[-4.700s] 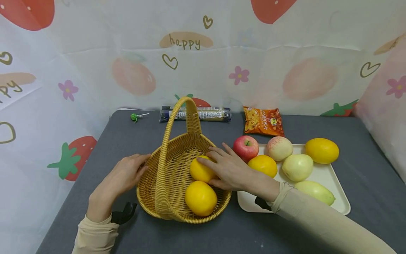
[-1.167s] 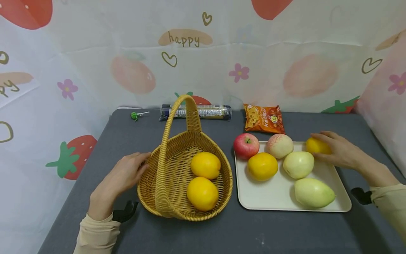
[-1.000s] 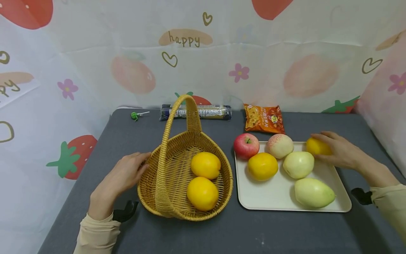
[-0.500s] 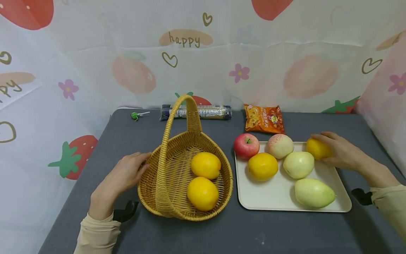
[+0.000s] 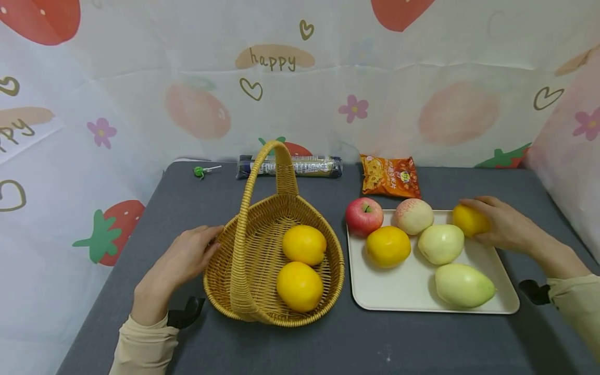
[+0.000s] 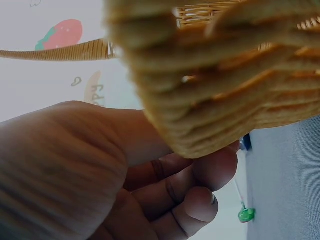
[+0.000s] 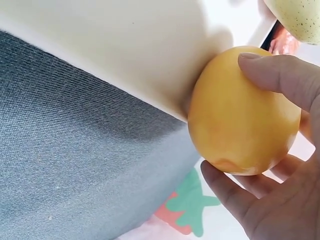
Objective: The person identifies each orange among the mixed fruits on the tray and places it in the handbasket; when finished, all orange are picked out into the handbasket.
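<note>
In the head view, my left hand (image 5: 189, 255) is at the left rim of a wicker basket (image 5: 220, 297) with a tall arched handle. The left wrist view shows its thumb and curled fingers holding the woven rim (image 6: 200, 100). Inside the basket lie two yellow oval fruits (image 5: 300, 286). My right hand (image 5: 508, 224) grips another yellow oval fruit (image 7: 240, 115), thumb on one side and fingers on the other. That fruit is at the far right corner of a white tray (image 5: 398, 291), overlapping its edge in the right wrist view.
Also on the tray are a red apple (image 5: 364, 217), a peach (image 5: 413, 216), a yellow fruit (image 5: 388, 246) and two pale green fruits (image 5: 464, 285). Behind stand an orange snack bag (image 5: 390, 177), a wrapped roll (image 5: 304, 167) and a green lollipop (image 5: 199, 172).
My right hand has moved from a yellow fruit inside the basket to the yellow fruit at the tray's far right corner, where it has stayed for the last second. The left hand has held still.
</note>
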Demonstrator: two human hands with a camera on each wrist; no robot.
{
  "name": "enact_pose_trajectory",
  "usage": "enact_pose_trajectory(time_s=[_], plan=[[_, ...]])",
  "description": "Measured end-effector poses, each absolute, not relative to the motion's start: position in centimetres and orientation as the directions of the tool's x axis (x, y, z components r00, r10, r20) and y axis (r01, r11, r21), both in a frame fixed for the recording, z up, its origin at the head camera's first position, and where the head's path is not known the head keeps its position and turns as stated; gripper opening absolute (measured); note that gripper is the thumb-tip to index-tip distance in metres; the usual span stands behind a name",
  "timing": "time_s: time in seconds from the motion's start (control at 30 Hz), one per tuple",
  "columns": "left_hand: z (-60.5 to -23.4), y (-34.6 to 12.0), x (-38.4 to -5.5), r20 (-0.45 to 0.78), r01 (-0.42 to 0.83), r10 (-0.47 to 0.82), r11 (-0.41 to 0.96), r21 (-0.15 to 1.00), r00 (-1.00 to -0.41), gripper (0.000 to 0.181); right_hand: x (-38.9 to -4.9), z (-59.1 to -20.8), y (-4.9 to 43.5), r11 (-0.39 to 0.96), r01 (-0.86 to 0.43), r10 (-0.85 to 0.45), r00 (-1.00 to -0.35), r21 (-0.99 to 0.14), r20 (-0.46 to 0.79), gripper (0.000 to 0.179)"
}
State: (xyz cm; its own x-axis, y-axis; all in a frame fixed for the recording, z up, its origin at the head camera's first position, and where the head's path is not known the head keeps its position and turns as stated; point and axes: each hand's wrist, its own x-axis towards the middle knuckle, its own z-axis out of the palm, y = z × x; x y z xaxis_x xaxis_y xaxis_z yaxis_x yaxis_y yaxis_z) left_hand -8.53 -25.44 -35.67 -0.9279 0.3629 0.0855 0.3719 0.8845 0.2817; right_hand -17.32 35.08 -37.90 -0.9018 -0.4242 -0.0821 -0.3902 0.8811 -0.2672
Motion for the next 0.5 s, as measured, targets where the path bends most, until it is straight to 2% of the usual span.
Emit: enact_pose_trajectory(time_s=[0.27, 0.5], plan=[[-35.6, -25.4, -8.5, 0.075, 0.360, 0.353, 0.887, 0.291, -0.932, 0.034, -17.0, -37.7, 35.2, 0.885, -0.389, -0.412, -0.910, -0.256, -0.043, 0.073], [-35.6, -25.4, -8.4, 0.075, 0.360, 0.354, 0.885, 0.293, -0.932, 0.033, -16.9, -36.7, 35.3, 0.914, -0.326, -0.341, -0.940, -0.241, -0.023, 0.076]])
